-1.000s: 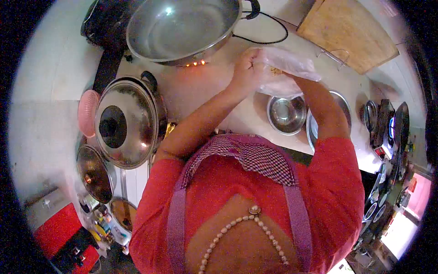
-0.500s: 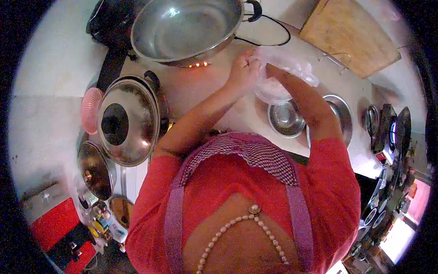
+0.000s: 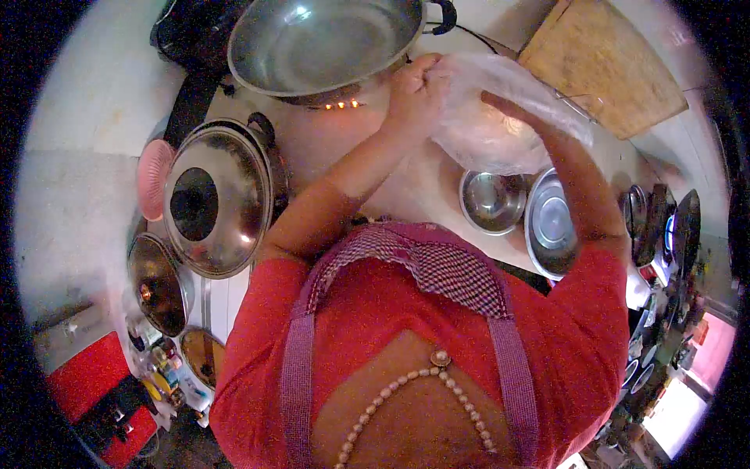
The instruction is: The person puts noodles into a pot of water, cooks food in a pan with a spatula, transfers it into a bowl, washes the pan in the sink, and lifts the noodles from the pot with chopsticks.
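A clear plastic bag (image 3: 469,86) is spread out in front of me, past the steel bowls. My left hand (image 3: 416,82) is closed on the bag's left side, its fingers bunching the film. My right hand (image 3: 512,117) reaches into the wide part of the bag. Its thumb is stretched out, while the other fingers show only dimly through the film. Beyond my left hand sits a wide steel pan (image 3: 328,47) on an electric cooker with lit orange lights (image 3: 341,105). A small steel bowl (image 3: 492,203) stands below the bag.
A larger steel bowl (image 3: 553,223) is beside my right forearm. A lidded pot (image 3: 234,227) stands left of my left arm, near a pink basket (image 3: 155,180) and another lid (image 3: 158,281). A wooden board (image 3: 605,70) lies at the far right. A lit gas burner (image 3: 669,230) is farther right.
The bag has spread from a bunched shape to a wide one. My right hand has moved right and away from my left hand. My left hand has shifted slightly up and left.
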Motion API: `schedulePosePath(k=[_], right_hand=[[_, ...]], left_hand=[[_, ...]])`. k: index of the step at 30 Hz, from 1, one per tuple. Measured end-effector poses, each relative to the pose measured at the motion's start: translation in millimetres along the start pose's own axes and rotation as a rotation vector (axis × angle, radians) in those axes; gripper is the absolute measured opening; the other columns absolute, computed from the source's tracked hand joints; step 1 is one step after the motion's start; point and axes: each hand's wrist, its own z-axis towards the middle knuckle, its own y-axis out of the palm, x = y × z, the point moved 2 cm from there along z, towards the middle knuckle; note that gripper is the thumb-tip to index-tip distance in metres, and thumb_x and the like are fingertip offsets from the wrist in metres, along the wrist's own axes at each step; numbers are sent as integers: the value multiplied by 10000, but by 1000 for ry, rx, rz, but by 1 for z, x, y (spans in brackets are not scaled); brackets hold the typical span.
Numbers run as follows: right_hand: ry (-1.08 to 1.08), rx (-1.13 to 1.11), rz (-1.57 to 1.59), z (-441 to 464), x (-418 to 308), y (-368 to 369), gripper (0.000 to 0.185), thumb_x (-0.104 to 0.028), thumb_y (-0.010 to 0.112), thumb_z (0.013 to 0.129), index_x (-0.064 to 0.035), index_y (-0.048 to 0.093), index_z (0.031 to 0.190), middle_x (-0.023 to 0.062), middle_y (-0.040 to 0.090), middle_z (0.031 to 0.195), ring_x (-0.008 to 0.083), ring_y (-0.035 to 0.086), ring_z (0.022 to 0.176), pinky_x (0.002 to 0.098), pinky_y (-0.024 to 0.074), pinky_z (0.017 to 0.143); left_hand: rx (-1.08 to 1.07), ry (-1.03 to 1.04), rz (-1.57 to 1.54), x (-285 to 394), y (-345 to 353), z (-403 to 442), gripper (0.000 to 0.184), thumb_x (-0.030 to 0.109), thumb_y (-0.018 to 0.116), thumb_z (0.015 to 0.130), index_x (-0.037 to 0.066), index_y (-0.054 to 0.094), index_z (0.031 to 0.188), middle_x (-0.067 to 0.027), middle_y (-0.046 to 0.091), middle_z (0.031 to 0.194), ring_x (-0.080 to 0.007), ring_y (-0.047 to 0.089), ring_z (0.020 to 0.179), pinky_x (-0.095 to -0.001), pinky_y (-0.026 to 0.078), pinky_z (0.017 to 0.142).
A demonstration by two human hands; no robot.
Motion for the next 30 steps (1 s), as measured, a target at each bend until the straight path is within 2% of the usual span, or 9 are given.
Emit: schedulePosePath(k=[1,3,6,10,13,16,22,26,30], right_hand=[[33,37,202,-20,-8,7,333,-181,564,765,-62,517,1073,108,549,1034,224,508,961,344,396,855],[-287,161,-93,-50,-35,8,324,-174,588,742,-52,525,1036,108,548,1007,238,502,961,338,396,831],[7,18,157,-55,-12,3,435,-167,601,720,-66,467,1122,125,521,1074,254,477,1001,333,364,879],[34,62,-106,-53,-43,7,532,-180,609,710,-93,418,1198,143,488,1140,279,449,1052,342,337,918],[-22,-20,-110,-38,-45,30,551,-186,612,707,-97,402,1208,146,465,1161,279,429,1071,344,326,927],[-28,-45,-102,-34,-42,22,570,-192,614,703,-100,387,1218,148,442,1181,280,409,1089,346,316,936],[124,-90,-129,-32,-28,-31,610,-203,620,696,-107,355,1238,154,396,1222,282,369,1127,349,295,954],[286,-253,-204,-45,-60,-72,637,-210,623,692,-112,335,1251,157,365,1250,283,343,1152,352,281,966],[170,-307,-334,-53,-117,-46,542,-228,612,706,-105,395,1187,151,397,1201,266,380,1100,360,315,924]], left_hand=[[9,43,42,1,2,-3,204,130,501,758,-6,569,895,-53,585,705,-131,531,625,-283,440,573],[10,84,198,-17,5,-3,230,126,499,756,-6,567,931,-61,595,729,-127,539,653,-276,444,597],[36,121,274,-33,4,-4,247,128,500,753,-7,569,949,-77,601,740,-123,543,668,-274,444,607],[-9,-273,129,2,8,-10,256,148,507,758,-13,566,948,-82,604,743,-130,545,661,-282,442,602],[-92,-261,169,-14,9,-11,256,155,512,764,-5,565,956,-56,590,724,-123,529,627,-279,436,587],[-111,126,463,-33,6,-13,232,131,504,781,4,563,966,-23,567,703,-104,504,599,-260,426,564],[-51,-352,-99,-28,1,-17,175,81,463,812,9,568,932,-16,557,700,-80,487,619,-227,406,539],[-56,-204,-184,-27,-6,-17,167,90,465,803,13,575,901,-24,562,697,-82,490,617,-226,404,536],[-100,-196,64,-33,-4,-18,160,99,468,791,25,587,868,-37,555,639,-101,496,572,-254,410,527]])
